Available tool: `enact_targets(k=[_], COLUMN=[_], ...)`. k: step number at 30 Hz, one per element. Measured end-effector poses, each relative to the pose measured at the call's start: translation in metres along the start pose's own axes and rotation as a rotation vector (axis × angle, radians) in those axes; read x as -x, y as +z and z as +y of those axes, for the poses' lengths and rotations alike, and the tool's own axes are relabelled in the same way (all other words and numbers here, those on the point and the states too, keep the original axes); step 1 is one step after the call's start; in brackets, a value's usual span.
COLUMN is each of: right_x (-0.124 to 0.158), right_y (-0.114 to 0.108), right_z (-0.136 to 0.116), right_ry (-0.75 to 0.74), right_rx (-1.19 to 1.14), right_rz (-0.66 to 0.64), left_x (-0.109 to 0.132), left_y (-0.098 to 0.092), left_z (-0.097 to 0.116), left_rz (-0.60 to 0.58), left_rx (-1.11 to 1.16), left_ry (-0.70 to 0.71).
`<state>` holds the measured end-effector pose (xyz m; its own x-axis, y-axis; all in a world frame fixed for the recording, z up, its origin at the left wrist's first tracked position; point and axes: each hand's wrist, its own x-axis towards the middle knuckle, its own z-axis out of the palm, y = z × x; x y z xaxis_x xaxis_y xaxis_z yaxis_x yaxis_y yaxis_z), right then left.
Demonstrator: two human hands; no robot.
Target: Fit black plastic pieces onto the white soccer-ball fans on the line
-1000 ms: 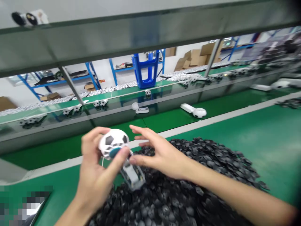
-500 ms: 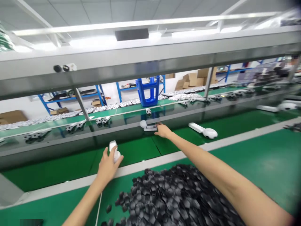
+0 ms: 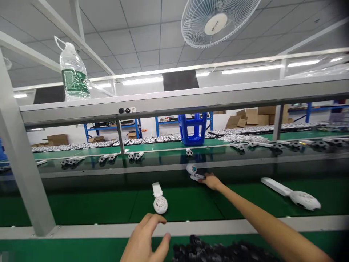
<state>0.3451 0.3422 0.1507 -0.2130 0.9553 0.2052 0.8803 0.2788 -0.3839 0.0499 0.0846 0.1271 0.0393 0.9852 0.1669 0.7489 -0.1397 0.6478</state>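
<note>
My right hand [image 3: 211, 181] reaches far across the green conveyor belt [image 3: 109, 205] and closes its fingers on the handle of a small white hand-held fan [image 3: 193, 171] lying there. My left hand [image 3: 145, 239] hovers near the belt's front rail, fingers loosely apart and holding nothing. Just beyond it a white hand-held fan with a round grille head [image 3: 159, 201] lies on the belt. A heap of small black parts [image 3: 218, 251] lies at the bottom of the view, under my right forearm.
Another white fan [image 3: 296, 194] lies on the belt at right. Football-patterned fans [image 3: 135, 156] line the glossy far shelf. A water bottle [image 3: 74, 74] stands on the upper metal shelf [image 3: 191, 100]. A grey post [image 3: 19, 160] rises at left. Blue racks and cardboard boxes stand behind.
The view has tilted up. My left hand set the white fan on the belt and drew back toward me. My right hand stays at the far fan.
</note>
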Motion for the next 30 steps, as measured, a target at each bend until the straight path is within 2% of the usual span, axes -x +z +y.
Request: enact_targets(k=[4,7,9,12,14,16,18,20,23,26,30], right_x=[0.048,0.108,0.155,0.214,0.238,0.248,0.248,0.242,0.233,0.234,0.251], right_y=[-0.025,-0.05,-0.067,-0.083,-0.086,-0.084,-0.08,-0.076,-0.068,-0.051,-0.007], right_z=[-0.028,-0.063,-0.09,-0.121,-0.129,-0.128,-0.122,-0.117,-0.114,-0.116,-0.125], right_ry=[-0.148,-0.342,-0.432,-0.466,-0.463,-0.441,-0.382,-0.313,-0.277,-0.3,-0.327], right_rx=[-0.02,-0.107,-0.187,-0.283,-0.345,-0.428,-0.583,-0.764,-0.93,-0.916,-0.567], right_rz=[-0.133,-0.231,-0.275,-0.286,-0.265,-0.236,-0.199,-0.135,-0.073,-0.133,-0.345], left_x=[0.014,0.028,0.036,0.044,0.047,0.05,0.052,0.052,0.051,0.051,0.051], left_y=[0.001,0.002,-0.005,-0.028,-0.044,-0.054,-0.057,-0.053,-0.044,-0.038,-0.037], left_z=[0.011,0.023,0.033,0.046,0.053,0.056,0.056,0.054,0.053,0.058,0.07], left_rz=[-0.01,0.067,0.109,0.009,-0.082,-0.126,-0.124,-0.099,-0.062,-0.001,0.089], left_rx=[0.005,-0.172,-0.28,-0.294,-0.289,-0.248,-0.099,0.165,0.618,0.875,1.167], left_ry=[0.069,0.209,0.23,0.157,0.17,0.207,0.216,0.142,-0.058,-0.12,-0.167])
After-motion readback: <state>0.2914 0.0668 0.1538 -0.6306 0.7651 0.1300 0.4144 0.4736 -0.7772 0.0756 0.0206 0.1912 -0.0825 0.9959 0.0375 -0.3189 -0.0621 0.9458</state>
